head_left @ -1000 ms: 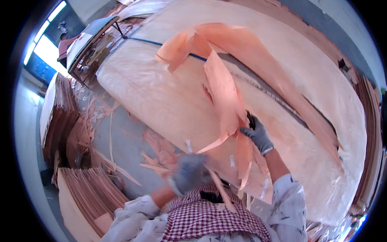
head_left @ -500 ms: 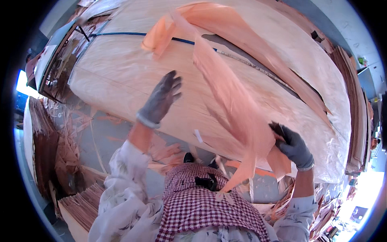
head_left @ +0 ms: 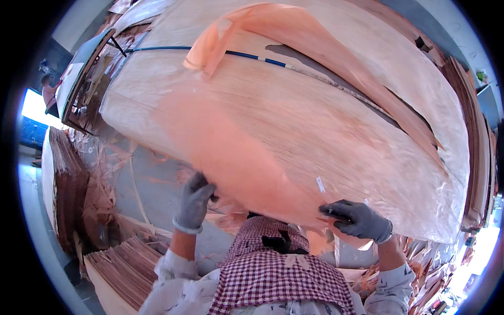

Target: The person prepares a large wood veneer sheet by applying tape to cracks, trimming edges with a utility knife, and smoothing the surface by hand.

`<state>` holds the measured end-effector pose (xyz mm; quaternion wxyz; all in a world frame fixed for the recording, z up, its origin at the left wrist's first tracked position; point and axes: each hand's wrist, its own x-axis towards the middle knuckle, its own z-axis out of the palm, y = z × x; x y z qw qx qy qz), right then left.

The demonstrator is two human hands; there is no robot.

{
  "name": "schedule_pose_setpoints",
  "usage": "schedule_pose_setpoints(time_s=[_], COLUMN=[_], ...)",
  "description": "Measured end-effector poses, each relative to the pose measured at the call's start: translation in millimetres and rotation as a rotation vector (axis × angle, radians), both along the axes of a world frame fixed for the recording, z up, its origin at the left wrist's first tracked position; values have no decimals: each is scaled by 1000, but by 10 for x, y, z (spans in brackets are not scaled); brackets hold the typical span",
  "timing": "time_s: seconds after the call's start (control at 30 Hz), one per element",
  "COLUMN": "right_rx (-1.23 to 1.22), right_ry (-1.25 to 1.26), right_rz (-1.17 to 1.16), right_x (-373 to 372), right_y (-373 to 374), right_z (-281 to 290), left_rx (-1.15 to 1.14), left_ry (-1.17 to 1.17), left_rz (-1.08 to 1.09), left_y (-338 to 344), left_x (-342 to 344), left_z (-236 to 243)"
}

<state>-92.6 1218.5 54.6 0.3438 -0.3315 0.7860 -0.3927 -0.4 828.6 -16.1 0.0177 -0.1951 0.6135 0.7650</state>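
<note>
Broad pale veneer layer [head_left: 362, 163] takes up most of the view, laid out flat in front of the person, likely so its whole width stays in reach. Upright veneer stack [head_left: 67, 194] at left, a lower stack [head_left: 126, 270] near the left arm; both sit off to the side, which leaves standing room at the near edge.

Long orange strip [head_left: 325, 47] lies across the far part of the layer, its left end folded over. The fold crosses the blue-and-white pole [head_left: 241, 53], which rests lengthwise on the layer.

Loose orange sheet [head_left: 239, 163], the piece being handled, slants over the layer's near edge between the hands, far end toward the upper left. Thin and limp, so a hand near each end of its near edge presumably keeps it from sagging.

Right hand [head_left: 359, 220], gray-gloved: thumb and fingers pinched on the sheet's right end, apparently anchoring it. Left hand [head_left: 194, 206], also gloved: fingers curled at the near-left edge; sheet is blurred there, so cannot tell whether they grip or only touch. Small white label [head_left: 320, 184] lies on the layer, just beyond the right fingertips.
</note>
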Motion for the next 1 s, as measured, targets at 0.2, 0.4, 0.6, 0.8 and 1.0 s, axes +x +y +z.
schedule_pose_setpoints(time_s=[0.2,0.4,0.6,0.8,1.0], right_rx=[6,202,307,355,397], right_ry=[179,530,741,665,565], right_rz=[-53,-238,-156,-171,-239], right_x=[-153,-482,-904,-993,-882], right_y=[-305,-346,-307,-297,-59], right_z=[143,273,-609,-748,-726], left_rx=[302,162,-483,-718,-913], left_ry=[68,172,-152,-191,-284], left_rz=[203,275,307,263,184], left_y=[36,246,408,501,557], left_x=[-9,-739,-1028,-1048,-885], left_z=[-173,-174,-731,-562,-809])
